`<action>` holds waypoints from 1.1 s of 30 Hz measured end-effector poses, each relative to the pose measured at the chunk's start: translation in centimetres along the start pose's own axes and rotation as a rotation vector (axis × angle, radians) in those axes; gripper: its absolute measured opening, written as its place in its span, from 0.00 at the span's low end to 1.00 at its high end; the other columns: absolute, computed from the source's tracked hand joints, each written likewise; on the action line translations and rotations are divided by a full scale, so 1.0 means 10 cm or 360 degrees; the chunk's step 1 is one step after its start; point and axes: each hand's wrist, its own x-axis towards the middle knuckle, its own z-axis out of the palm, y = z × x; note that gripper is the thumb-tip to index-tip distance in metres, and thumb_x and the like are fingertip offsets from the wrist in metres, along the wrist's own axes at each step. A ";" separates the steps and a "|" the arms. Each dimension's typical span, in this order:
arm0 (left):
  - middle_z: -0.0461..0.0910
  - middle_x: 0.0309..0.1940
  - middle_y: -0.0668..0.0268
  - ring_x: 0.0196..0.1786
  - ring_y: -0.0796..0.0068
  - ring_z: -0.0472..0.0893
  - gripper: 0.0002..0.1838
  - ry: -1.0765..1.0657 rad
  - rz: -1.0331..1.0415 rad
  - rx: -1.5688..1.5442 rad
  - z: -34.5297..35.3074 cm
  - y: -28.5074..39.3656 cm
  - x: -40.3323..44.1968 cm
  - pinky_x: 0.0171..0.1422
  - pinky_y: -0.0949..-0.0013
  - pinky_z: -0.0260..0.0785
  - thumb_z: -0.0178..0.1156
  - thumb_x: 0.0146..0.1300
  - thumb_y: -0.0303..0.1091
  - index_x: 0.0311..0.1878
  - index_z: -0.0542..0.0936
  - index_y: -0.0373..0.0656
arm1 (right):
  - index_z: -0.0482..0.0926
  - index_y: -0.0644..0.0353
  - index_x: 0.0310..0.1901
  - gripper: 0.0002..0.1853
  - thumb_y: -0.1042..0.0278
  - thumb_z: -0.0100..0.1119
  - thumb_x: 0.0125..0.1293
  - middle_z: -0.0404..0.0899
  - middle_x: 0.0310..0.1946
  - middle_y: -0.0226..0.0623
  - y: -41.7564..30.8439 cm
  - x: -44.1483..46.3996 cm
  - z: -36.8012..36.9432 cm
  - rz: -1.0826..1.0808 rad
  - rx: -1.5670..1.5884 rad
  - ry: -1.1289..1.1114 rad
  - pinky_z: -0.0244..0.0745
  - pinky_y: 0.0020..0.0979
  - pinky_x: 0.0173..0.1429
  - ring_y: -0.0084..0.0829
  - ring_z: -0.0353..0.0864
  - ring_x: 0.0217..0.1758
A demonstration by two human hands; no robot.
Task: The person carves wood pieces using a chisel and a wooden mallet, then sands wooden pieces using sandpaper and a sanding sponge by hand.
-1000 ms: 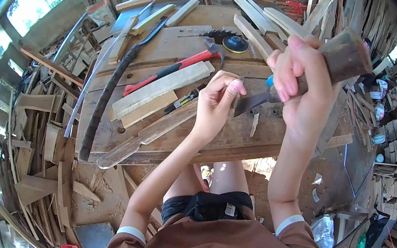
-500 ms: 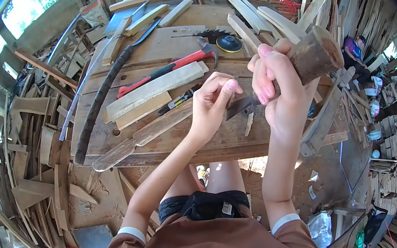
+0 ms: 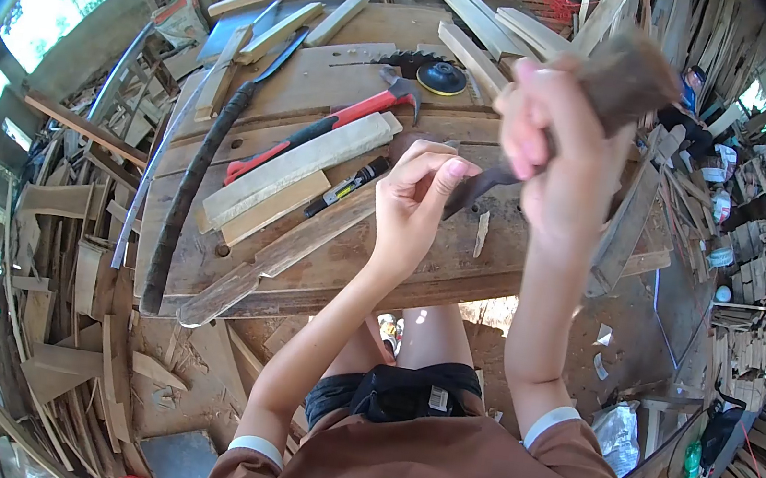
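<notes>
My right hand (image 3: 549,150) is wrapped round the handle of a dark-bladed tool, raised over the bench; its thick wooden end (image 3: 628,83) is blurred. The dark blade (image 3: 481,191) points down-left, close to the fingertips of my left hand (image 3: 416,195). My left thumb and fingers are pinched together, and what they hold, if anything, is too small to name. Beneath my left hand a long, roughly shaped wooden piece (image 3: 289,251) lies slanted on the workbench (image 3: 368,281). A small wood sliver (image 3: 481,235) lies right of the blade.
Left of my left hand are a black marker (image 3: 347,186), pale boards (image 3: 300,173) and a red-and-black hammer (image 3: 326,123). Farther left lies a long knife (image 3: 210,153). A round disc (image 3: 442,78) and planks are behind. At the right back another person (image 3: 690,100) sits among wood scraps.
The tool in my right hand first shifted left, then its thick end moved back right with a blur. My left hand stays pinched near the blade. The whole view has shifted slightly.
</notes>
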 end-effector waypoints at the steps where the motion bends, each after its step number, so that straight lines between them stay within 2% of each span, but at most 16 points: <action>1: 0.77 0.38 0.70 0.36 0.85 0.69 0.10 0.0025 -0.0061 -0.0018 -0.01 0.00 0.01 0.41 0.79 0.63 0.60 0.74 0.30 0.41 0.87 0.36 | 0.68 0.58 0.21 0.15 0.75 0.61 0.64 0.62 0.10 0.26 0.04 0.00 0.00 0.0020 -0.0026 0.0027 0.54 0.21 0.17 0.17 0.57 0.10; 2: 0.77 0.38 0.70 0.36 0.85 0.69 0.10 0.0047 -0.0114 -0.0038 -0.05 -0.02 0.02 0.41 0.79 0.63 0.60 0.74 0.30 0.41 0.87 0.36 | 0.68 0.58 0.21 0.15 0.75 0.62 0.64 0.64 0.11 0.26 0.10 0.02 -0.06 -0.0089 0.0088 -0.0152 0.53 0.21 0.17 0.17 0.57 0.10; 3: 0.77 0.38 0.70 0.36 0.85 0.69 0.10 0.0072 -0.0167 -0.0059 -0.07 -0.03 0.05 0.41 0.79 0.63 0.60 0.74 0.30 0.41 0.87 0.36 | 0.68 0.57 0.21 0.15 0.75 0.61 0.64 0.63 0.11 0.25 0.09 0.04 -0.07 -0.0071 0.0095 -0.0168 0.53 0.21 0.17 0.17 0.57 0.10; 7: 0.77 0.39 0.70 0.37 0.85 0.70 0.09 0.0051 -0.0114 0.0012 -0.07 0.01 0.03 0.41 0.79 0.63 0.60 0.74 0.30 0.43 0.87 0.36 | 0.68 0.56 0.20 0.16 0.75 0.60 0.64 0.62 0.10 0.25 -0.01 0.05 -0.08 -0.0073 0.0143 -0.0164 0.53 0.21 0.17 0.17 0.57 0.10; 8: 0.78 0.39 0.70 0.38 0.85 0.71 0.09 0.0047 0.0011 -0.0039 -0.05 -0.04 0.02 0.42 0.79 0.63 0.61 0.74 0.30 0.44 0.88 0.36 | 0.68 0.56 0.20 0.16 0.75 0.60 0.64 0.62 0.10 0.24 -0.04 0.06 -0.11 -0.0094 0.0145 -0.0163 0.53 0.21 0.17 0.17 0.57 0.10; 10: 0.78 0.40 0.70 0.38 0.85 0.72 0.09 0.0064 -0.0017 -0.0054 -0.03 -0.02 -0.01 0.42 0.80 0.64 0.61 0.74 0.30 0.44 0.88 0.35 | 0.68 0.55 0.20 0.16 0.76 0.60 0.64 0.62 0.10 0.24 -0.01 0.02 -0.08 -0.0163 0.0128 -0.0125 0.54 0.21 0.17 0.17 0.57 0.10; 11: 0.78 0.40 0.70 0.39 0.85 0.72 0.09 0.0066 -0.0032 -0.0067 -0.02 0.00 -0.03 0.42 0.80 0.64 0.61 0.74 0.30 0.45 0.87 0.35 | 0.67 0.54 0.20 0.17 0.76 0.60 0.64 0.62 0.10 0.23 0.02 0.00 -0.02 0.0071 0.0028 -0.0036 0.55 0.21 0.18 0.17 0.57 0.10; 13: 0.78 0.40 0.70 0.39 0.85 0.72 0.09 0.0122 -0.0147 -0.0109 -0.07 0.00 0.01 0.42 0.81 0.64 0.61 0.74 0.30 0.45 0.87 0.35 | 0.66 0.53 0.20 0.17 0.75 0.59 0.65 0.61 0.10 0.22 0.07 0.05 -0.10 -0.0021 0.0102 -0.0186 0.56 0.20 0.19 0.17 0.56 0.10; 15: 0.78 0.40 0.70 0.38 0.86 0.71 0.10 0.0111 -0.0183 -0.0131 -0.11 0.00 -0.01 0.42 0.81 0.64 0.60 0.74 0.30 0.46 0.87 0.35 | 0.66 0.53 0.20 0.17 0.75 0.59 0.65 0.61 0.10 0.22 0.00 0.06 -0.13 -0.0074 0.0131 -0.0162 0.55 0.20 0.19 0.17 0.56 0.09; 18: 0.79 0.42 0.69 0.35 0.85 0.70 0.12 0.0084 0.0040 0.0036 -0.08 -0.01 -0.04 0.41 0.78 0.63 0.57 0.76 0.31 0.44 0.85 0.32 | 0.66 0.53 0.20 0.17 0.74 0.58 0.66 0.61 0.10 0.22 -0.14 0.05 -0.22 -0.0176 0.0169 -0.0205 0.55 0.20 0.19 0.17 0.54 0.09; 19: 0.79 0.42 0.69 0.36 0.85 0.70 0.12 0.0094 0.0027 0.0033 -0.05 -0.01 -0.04 0.42 0.78 0.64 0.57 0.76 0.31 0.45 0.85 0.32 | 0.66 0.53 0.20 0.17 0.74 0.58 0.67 0.61 0.10 0.22 -0.17 0.05 -0.25 -0.0216 0.0187 -0.0227 0.55 0.20 0.19 0.17 0.54 0.09; 21: 0.79 0.42 0.69 0.38 0.84 0.71 0.12 0.0102 -0.0009 0.0038 -0.03 0.00 -0.06 0.45 0.77 0.64 0.57 0.76 0.31 0.45 0.86 0.32 | 0.68 0.55 0.22 0.15 0.74 0.58 0.66 0.61 0.10 0.23 -0.02 0.01 -0.15 0.0008 0.0066 -0.0055 0.60 0.23 0.21 0.18 0.55 0.08; 23: 0.79 0.42 0.68 0.41 0.83 0.72 0.12 0.0139 -0.0165 -0.0072 -0.07 0.01 -0.04 0.48 0.77 0.65 0.57 0.76 0.31 0.45 0.86 0.33 | 0.69 0.56 0.22 0.14 0.74 0.58 0.66 0.62 0.10 0.24 0.08 0.02 -0.16 0.0026 0.0083 -0.0278 0.61 0.24 0.22 0.17 0.55 0.08; 24: 0.79 0.42 0.68 0.43 0.82 0.72 0.11 0.0165 -0.0239 -0.0126 -0.10 0.00 -0.02 0.50 0.77 0.65 0.57 0.76 0.31 0.46 0.86 0.33 | 0.69 0.56 0.22 0.14 0.74 0.57 0.66 0.62 0.10 0.24 0.03 0.02 -0.15 -0.0017 0.0099 -0.0273 0.61 0.24 0.22 0.17 0.55 0.09; 29: 0.79 0.42 0.68 0.43 0.82 0.72 0.11 0.0130 -0.0067 0.0028 -0.06 0.05 -0.08 0.51 0.77 0.64 0.57 0.76 0.30 0.43 0.84 0.31 | 0.68 0.55 0.21 0.15 0.73 0.57 0.67 0.61 0.10 0.23 -0.22 0.05 -0.23 -0.0206 0.0106 -0.0331 0.60 0.25 0.22 0.17 0.57 0.09; 33: 0.79 0.42 0.69 0.41 0.84 0.73 0.09 0.0187 0.0057 -0.0010 0.00 -0.03 -0.06 0.45 0.79 0.65 0.60 0.74 0.29 0.45 0.87 0.35 | 0.71 0.60 0.24 0.12 0.78 0.59 0.65 0.65 0.12 0.25 0.10 -0.06 -0.15 0.0092 0.0089 -0.0276 0.54 0.22 0.18 0.15 0.59 0.11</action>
